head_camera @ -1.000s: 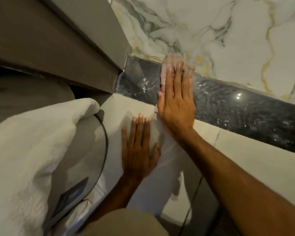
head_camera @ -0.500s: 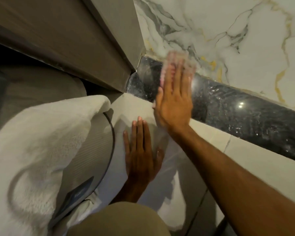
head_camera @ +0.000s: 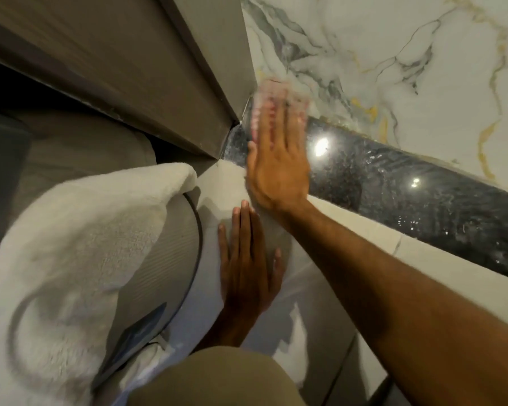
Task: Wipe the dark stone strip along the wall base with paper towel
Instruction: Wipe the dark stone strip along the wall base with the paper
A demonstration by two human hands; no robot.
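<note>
Paper towel (head_camera: 272, 95) — thin, soft, we judge — lies pressed under our right hand (head_camera: 277, 168), fingers together, against the dark stone strip (head_camera: 408, 186); left hand (head_camera: 247, 268) flat on floor (head_camera: 320, 332), fingers apart.

Black speckled stone strip (head_camera: 408, 186), white marble wall (head_camera: 393, 54) veined grey and gold, fluffy white towel (head_camera: 71, 244), pale floor tiles (head_camera: 452, 265)

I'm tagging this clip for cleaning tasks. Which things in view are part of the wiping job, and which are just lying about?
In the job: right hand; paper towel under its fingers; dark stone strip.

Lying about: white fluffy towel; grey ribbed mat; left hand, only resting flat on the floor tile.
</note>
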